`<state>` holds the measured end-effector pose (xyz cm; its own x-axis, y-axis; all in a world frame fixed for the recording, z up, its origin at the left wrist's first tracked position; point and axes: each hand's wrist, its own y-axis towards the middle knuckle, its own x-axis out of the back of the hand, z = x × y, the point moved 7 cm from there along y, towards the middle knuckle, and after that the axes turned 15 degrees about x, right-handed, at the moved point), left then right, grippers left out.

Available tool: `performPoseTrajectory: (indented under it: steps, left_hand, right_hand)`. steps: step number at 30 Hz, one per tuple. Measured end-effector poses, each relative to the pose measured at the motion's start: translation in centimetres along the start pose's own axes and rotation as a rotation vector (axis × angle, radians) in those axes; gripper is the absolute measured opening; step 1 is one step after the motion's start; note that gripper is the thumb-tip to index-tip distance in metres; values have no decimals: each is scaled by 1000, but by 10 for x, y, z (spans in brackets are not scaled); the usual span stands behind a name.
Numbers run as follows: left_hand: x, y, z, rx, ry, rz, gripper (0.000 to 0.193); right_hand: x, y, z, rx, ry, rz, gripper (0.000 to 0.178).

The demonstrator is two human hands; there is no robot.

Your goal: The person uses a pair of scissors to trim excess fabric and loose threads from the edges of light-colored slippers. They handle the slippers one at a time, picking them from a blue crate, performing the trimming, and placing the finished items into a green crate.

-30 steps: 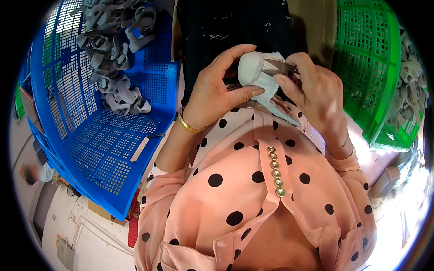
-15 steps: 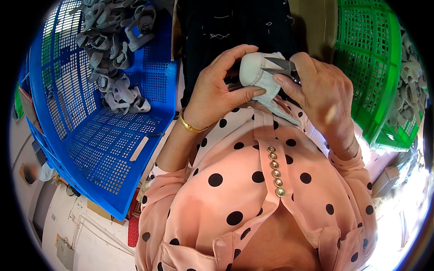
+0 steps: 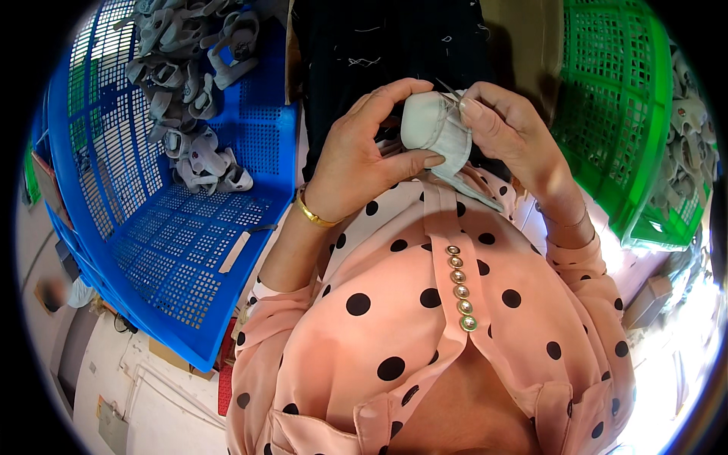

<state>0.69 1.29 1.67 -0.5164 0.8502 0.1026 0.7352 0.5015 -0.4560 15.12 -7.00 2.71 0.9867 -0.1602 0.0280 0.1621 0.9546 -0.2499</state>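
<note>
Hands both clamped on the small grey shoe piece [image 3: 434, 130] up near my chest, left hand [image 3: 360, 163] cradling it steady, I'd guess, so the right hand [image 3: 509, 129] can pinch its edge, blue crate [image 3: 182, 250] at left.

Head camera looking straight down the wearer's chest, close in.

It is sitting above the pink dotted blouse [image 3: 455, 318], facing down and slightly forward, with the left hand [image 3: 356, 163] and right hand [image 3: 512, 133] near the lens at centre; the fisheye is bending a blue crate [image 3: 152, 250] leftward and a green crate [image 3: 622, 121] rightward.
</note>
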Motion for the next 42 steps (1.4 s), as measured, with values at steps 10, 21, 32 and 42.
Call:
performPoseTrajectory:
  steps: [10, 21, 32, 42]
  left_hand:
    - [2, -8, -33, -220, 57, -319, 34]
    - [11, -2, -24, -51, -261, -320, 11]
    - [7, 1, -24, 28, -406, -202, 11]
    - [5, 2, -24, -22, -412, -199, 9]
  right_hand:
    - [0, 1, 18, 206, -266, -57, 40]
    - [18, -6, 44, 367, -825, -94, 37]
    - [-1, -1, 46, 392, -1091, 77, 45]
    - [5, 5, 39, 407, -1041, 14, 41]
